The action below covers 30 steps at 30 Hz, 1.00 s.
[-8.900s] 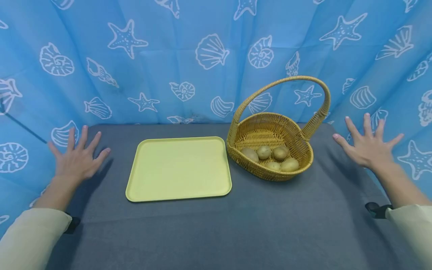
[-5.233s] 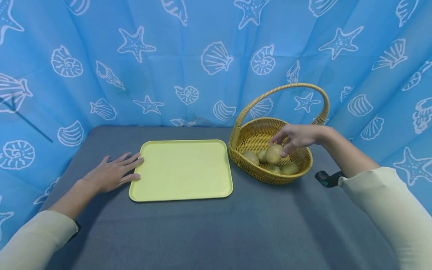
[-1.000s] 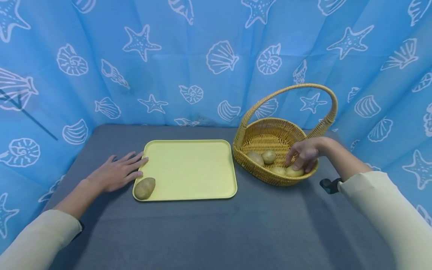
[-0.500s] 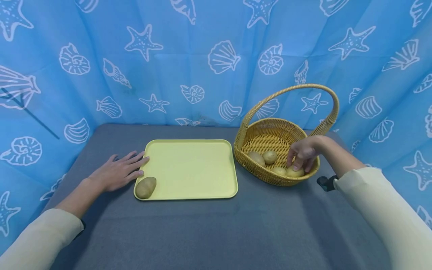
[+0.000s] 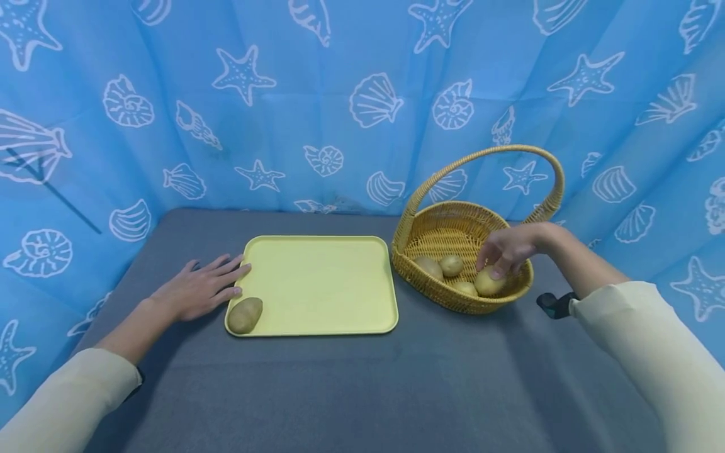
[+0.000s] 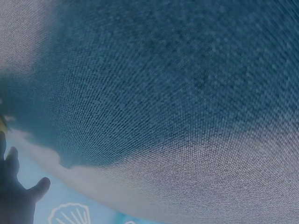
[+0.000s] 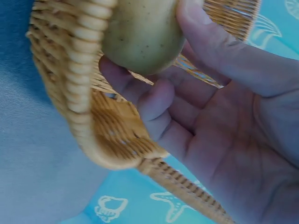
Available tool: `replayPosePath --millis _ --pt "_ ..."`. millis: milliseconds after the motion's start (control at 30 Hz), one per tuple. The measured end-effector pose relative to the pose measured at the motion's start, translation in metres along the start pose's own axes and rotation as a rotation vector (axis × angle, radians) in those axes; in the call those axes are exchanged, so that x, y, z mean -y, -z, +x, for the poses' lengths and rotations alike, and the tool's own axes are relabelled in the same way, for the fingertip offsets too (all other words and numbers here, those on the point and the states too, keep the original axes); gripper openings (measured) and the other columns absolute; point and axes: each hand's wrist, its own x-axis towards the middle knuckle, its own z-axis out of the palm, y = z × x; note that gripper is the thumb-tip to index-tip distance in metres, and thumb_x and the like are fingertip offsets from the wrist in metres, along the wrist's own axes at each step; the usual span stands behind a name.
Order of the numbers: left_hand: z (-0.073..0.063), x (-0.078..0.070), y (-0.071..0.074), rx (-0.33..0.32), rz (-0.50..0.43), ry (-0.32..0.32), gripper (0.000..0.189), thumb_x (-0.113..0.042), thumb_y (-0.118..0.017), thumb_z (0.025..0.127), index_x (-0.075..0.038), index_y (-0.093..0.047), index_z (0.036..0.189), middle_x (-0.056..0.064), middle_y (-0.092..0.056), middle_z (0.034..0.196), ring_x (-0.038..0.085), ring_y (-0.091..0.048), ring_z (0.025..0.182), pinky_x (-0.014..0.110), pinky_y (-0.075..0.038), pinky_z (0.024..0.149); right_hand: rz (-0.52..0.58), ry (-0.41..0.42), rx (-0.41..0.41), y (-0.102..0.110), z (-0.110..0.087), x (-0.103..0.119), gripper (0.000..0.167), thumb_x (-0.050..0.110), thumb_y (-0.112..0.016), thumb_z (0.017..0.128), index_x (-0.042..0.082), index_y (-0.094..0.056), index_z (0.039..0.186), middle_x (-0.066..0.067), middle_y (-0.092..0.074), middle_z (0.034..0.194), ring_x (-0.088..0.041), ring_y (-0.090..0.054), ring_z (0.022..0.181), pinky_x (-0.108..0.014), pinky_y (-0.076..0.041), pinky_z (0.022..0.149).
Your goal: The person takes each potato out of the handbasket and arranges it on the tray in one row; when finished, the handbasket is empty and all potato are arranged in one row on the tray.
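My right hand (image 5: 506, 248) is inside the wicker basket (image 5: 453, 302), its thumb and curled fingers gripping a potato (image 5: 488, 282). Close up in the right wrist view, the same pale potato (image 7: 142, 37) sits between thumb and fingers beside the woven rim. Several other potatoes lie in the basket, among them a small round one (image 5: 451, 265). My left hand (image 5: 195, 291) lies with fingers stretched out, fingertips at the left rim of the yellow tray (image 5: 323, 286). One brownish potato (image 5: 245, 315) rests in the tray's near left corner.
The basket's tall arched handle (image 5: 481, 153) rises over its opening. A grey cloth (image 5: 340, 390) covers the table under tray and basket. Behind hangs a blue curtain (image 5: 317, 75) printed with white shells and starfish.
Over the last second the right hand has raised its potato slightly inside the basket. Earlier, a first potato came from the basket onto the tray, and the left hand moved to the tray's rim.
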Motion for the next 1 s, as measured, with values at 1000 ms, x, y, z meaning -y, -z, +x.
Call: replayPosePath --millis 1000 --pt "0.0 -0.002 0.0 0.009 -0.023 0.009 0.062 -0.052 -0.035 0.106 -0.019 -0.03 0.159 0.011 -0.025 0.163 0.041 -0.023 0.148 0.076 -0.019 0.106 0.004 0.634 -0.403 -0.057 0.064 0.141 0.045 0.015 -0.076 0.089 0.003 -0.063 0.13 -0.006 -0.067 0.123 -0.017 -0.063 0.1 -0.034 -0.056 0.081"
